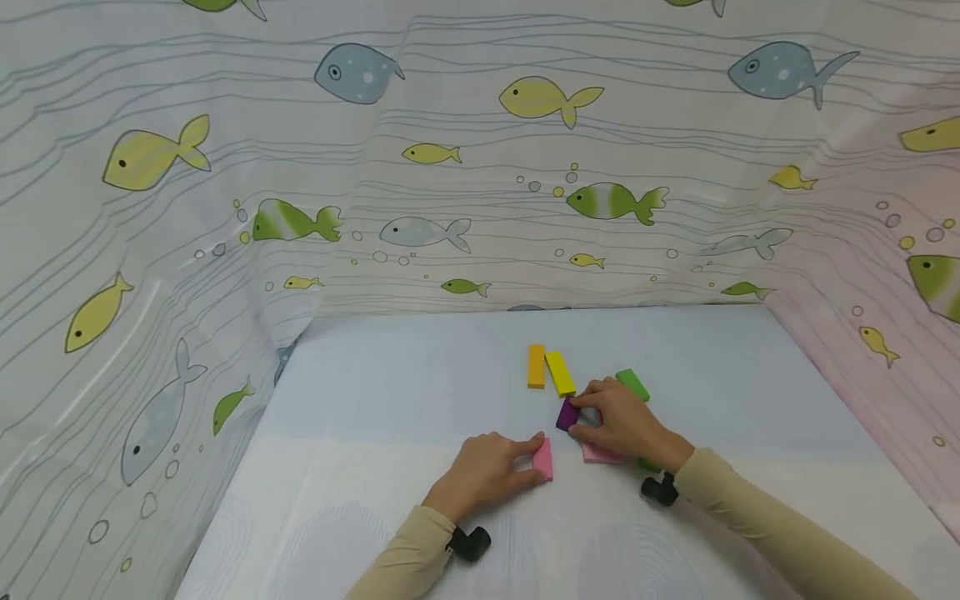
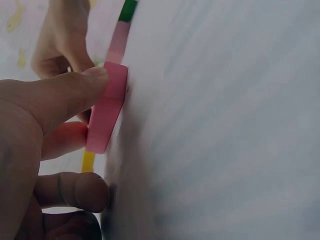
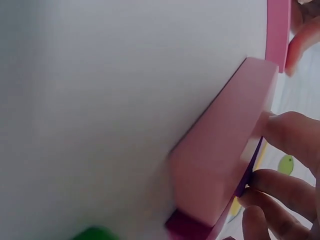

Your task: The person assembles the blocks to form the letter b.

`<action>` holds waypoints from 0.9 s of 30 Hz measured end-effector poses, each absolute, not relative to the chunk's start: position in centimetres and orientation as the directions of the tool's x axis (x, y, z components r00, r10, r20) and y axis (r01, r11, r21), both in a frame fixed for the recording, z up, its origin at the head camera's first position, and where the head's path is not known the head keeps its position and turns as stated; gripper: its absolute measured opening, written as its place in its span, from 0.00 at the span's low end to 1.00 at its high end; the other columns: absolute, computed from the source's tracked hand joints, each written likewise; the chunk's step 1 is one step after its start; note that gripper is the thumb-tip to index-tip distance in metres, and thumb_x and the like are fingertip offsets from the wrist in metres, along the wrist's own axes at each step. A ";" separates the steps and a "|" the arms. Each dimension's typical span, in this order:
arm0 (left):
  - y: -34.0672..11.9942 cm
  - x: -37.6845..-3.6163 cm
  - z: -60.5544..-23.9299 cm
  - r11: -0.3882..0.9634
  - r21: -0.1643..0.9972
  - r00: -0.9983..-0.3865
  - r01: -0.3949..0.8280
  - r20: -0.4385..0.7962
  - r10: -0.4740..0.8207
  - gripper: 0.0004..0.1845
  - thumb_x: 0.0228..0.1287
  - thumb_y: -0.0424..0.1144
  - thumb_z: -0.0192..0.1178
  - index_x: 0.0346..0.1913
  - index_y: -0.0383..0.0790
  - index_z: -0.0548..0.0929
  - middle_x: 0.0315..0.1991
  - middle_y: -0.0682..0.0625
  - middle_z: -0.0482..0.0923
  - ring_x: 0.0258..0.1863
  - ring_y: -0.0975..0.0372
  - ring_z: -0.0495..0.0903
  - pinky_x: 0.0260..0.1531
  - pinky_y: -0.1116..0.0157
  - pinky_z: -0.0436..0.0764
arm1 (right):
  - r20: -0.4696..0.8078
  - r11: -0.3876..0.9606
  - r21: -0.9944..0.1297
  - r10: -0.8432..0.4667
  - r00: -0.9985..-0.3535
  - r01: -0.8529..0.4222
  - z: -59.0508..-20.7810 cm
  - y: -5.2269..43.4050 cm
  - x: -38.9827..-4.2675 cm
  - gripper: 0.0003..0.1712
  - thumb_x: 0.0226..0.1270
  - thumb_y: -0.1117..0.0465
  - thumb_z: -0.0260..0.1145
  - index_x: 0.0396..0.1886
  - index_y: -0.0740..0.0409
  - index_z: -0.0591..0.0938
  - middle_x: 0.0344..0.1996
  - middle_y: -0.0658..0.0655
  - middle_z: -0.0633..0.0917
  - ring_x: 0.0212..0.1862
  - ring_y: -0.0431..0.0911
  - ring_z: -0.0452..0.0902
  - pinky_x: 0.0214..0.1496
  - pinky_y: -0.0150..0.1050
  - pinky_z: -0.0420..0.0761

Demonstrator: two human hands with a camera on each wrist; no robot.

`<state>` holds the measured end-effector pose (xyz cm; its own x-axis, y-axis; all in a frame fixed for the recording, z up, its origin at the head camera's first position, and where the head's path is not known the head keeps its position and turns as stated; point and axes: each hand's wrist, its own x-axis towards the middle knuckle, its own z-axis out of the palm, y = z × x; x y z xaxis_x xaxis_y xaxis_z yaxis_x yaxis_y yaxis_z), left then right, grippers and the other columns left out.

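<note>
On the pale blue table [image 1: 390, 400], ringed by a curtain [image 1: 150, 208] printed with fish, the left hand [image 1: 487, 468] rests with its fingers curled round a bright pink block [image 1: 543, 458]; the left wrist view shows the thumb [image 2: 75, 87] pressed on one edge and a finger under the other, the block lying flat against the table. Just beyond it and further back, an orange block [image 1: 536, 365] and a yellow block [image 1: 559, 372] lie side by side, touching at their far ends and a little apart from the hands. To the right, the right hand [image 1: 621, 421] lies over a pale pink block [image 1: 600, 454], its fingertips pinching a purple block [image 1: 567, 414] that sits just before the yellow one; the right wrist view shows the fingers [image 3: 292, 135] bent against the pink block's edge with the purple one beneath. A green block [image 1: 632, 384] lies just behind this hand, and another green bit shows by the wrist.
</note>
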<state>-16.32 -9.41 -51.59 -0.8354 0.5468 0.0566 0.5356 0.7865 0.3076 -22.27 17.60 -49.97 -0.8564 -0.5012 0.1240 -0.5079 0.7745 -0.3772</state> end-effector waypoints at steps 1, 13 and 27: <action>-9.6 -16.3 -51.6 0.786 0.308 -0.836 0.536 0.061 0.546 0.30 0.69 0.63 0.66 0.72 0.62 0.81 0.17 0.54 0.77 0.23 0.67 0.74 0.23 0.66 0.74 | 0.120 0.774 -0.373 -0.507 -0.853 -0.512 -50.0 17.4 -22.3 0.27 0.61 0.47 0.81 0.57 0.54 0.91 0.46 0.50 0.89 0.46 0.44 0.77 0.48 0.40 0.83; -11.8 -16.1 -51.7 0.809 0.341 -0.870 0.478 0.056 0.490 0.29 0.68 0.65 0.66 0.70 0.64 0.82 0.19 0.52 0.80 0.29 0.60 0.85 0.26 0.64 0.78 | 0.079 0.739 -0.397 -0.564 -0.822 -0.545 -49.8 14.6 -23.4 0.28 0.64 0.48 0.80 0.62 0.51 0.89 0.48 0.49 0.88 0.45 0.42 0.81 0.53 0.41 0.86; -14.2 -16.0 -51.8 0.823 0.392 -0.906 0.411 0.075 0.417 0.29 0.65 0.65 0.69 0.68 0.64 0.84 0.15 0.57 0.72 0.24 0.65 0.77 0.25 0.66 0.72 | 0.149 0.670 -0.399 -0.627 -0.765 -0.627 -50.0 11.0 -24.9 0.26 0.66 0.51 0.79 0.61 0.55 0.89 0.51 0.54 0.90 0.46 0.46 0.85 0.52 0.44 0.86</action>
